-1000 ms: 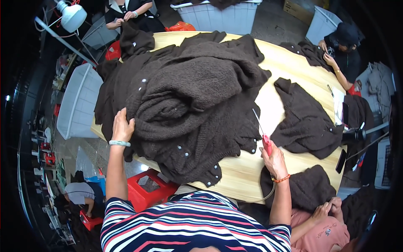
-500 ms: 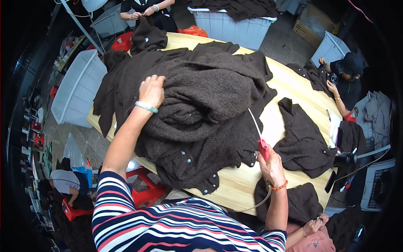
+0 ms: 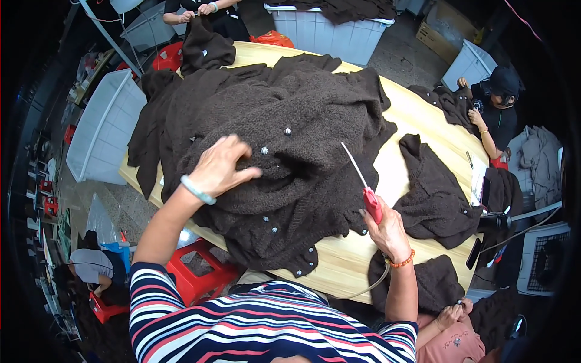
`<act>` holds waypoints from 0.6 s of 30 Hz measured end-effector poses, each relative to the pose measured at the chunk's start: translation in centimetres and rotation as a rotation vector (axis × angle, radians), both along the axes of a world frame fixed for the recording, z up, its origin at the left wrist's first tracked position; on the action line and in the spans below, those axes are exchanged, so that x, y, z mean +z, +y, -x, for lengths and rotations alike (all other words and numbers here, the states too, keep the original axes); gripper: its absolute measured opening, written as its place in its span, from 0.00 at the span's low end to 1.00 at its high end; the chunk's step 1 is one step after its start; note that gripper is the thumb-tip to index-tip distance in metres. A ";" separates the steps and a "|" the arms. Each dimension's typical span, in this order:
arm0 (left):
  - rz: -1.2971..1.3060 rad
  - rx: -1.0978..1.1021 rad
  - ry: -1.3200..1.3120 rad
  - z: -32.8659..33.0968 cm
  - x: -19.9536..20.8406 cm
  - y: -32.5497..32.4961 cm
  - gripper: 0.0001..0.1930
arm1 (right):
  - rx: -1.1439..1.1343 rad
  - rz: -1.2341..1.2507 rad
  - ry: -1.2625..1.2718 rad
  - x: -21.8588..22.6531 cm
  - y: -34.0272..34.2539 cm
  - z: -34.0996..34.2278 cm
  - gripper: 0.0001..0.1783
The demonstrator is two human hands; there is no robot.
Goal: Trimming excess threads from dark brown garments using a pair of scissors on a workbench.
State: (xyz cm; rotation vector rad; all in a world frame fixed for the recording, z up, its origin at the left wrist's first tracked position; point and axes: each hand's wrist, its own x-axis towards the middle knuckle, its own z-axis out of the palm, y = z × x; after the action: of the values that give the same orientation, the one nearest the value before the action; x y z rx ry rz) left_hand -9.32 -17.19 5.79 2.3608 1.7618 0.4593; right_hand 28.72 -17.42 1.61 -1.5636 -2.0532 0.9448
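Note:
A heap of dark brown knit garments [image 3: 315,100] lies on the wooden table in front of me. Round shiny buttons [image 3: 264,150] show on the upper folds, beside my left hand [image 3: 221,166]. That hand is at the heap's near left part, fingers apart and thumb stretched out, gripping nothing; whether it touches the knit I cannot tell. In my right hand [image 3: 392,236] is a red air blow gun [image 3: 373,207] with a long thin pale nozzle. Its tip points up and left over the heap's right part. A hose [image 3: 378,283] runs down from near my right wrist.
More brown garments [image 3: 439,193] lie on the table [image 3: 393,166] at the right. White bins [image 3: 100,130] stand left and behind. A red stool [image 3: 196,272] is below the near left edge. Co-workers handle garments at the far left, far right and near right.
My left hand has moved down and its fingers have spread. A garment fold with buttons has come into view on top. The blow gun's nozzle has shifted left and up.

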 end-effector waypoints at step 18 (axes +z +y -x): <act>-0.068 -0.021 -0.458 -0.7 -11.2 8.9 0.08 | 0.315 -0.065 -0.301 5.2 -1.0 7.8 0.17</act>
State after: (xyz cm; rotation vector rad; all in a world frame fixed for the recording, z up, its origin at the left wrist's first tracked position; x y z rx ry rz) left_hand -8.62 -8.30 -5.38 2.0901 1.5260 0.9788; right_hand 20.90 -18.41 6.85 -1.4465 -2.5697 0.7711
